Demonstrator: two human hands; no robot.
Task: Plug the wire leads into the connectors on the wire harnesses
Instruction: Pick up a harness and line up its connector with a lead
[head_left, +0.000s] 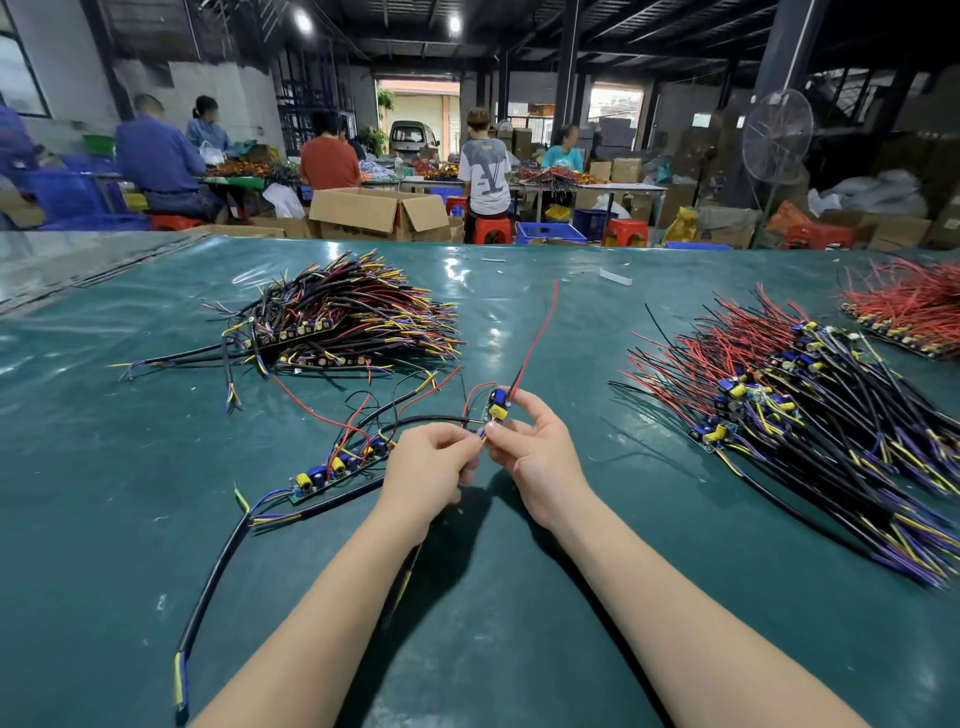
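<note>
- Green mat (519, 623): covers the table.
- Harness pile (810, 415): on the mat, far right.
- Right hand (537, 457): fingers curled round small board (496, 408), above mat centre.
- Left hand (426, 467): pinches wire lead (482, 439) touching board's lower end.

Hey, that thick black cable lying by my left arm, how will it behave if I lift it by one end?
Probably floppy: the black cable lies in a loose curve on the green mat. Likely light, since it looks slim. Its splayed leads could snag neighbouring wires as it rises.
</note>
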